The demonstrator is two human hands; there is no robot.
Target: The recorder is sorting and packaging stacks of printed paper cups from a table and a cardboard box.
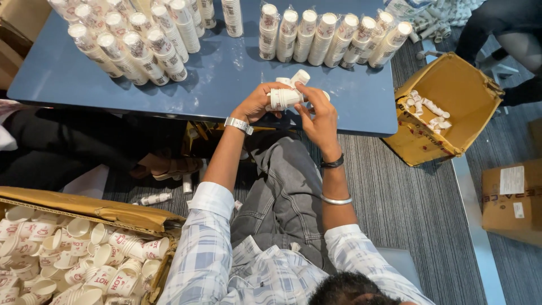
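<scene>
A short stack of white paper cups [284, 98] is lying sideways between the two hands, just above the near edge of the blue table [226, 73]. The left hand [258, 103] is gripping it, fingers curled and clamped around the stack's left end. The right hand [317, 116] is meeting it from the other side, fingertips pinching at the stack's open end, where a few more cups [299, 77] are sticking up behind it.

On the table beyond, a row of wrapped cup sleeves [333, 36] is lying side by side at the far edge, and a larger cluster of wrapped sleeves [132, 42] is resting at the far left. To the right of the table, an open cardboard box [446, 107] is sitting tilted on the striped carpet [406, 209], holding a few loose cups. At the lower left, another cardboard box [84, 254] is brimming with loose white cups with red print. A sealed carton [512, 200] is standing at the right edge.
</scene>
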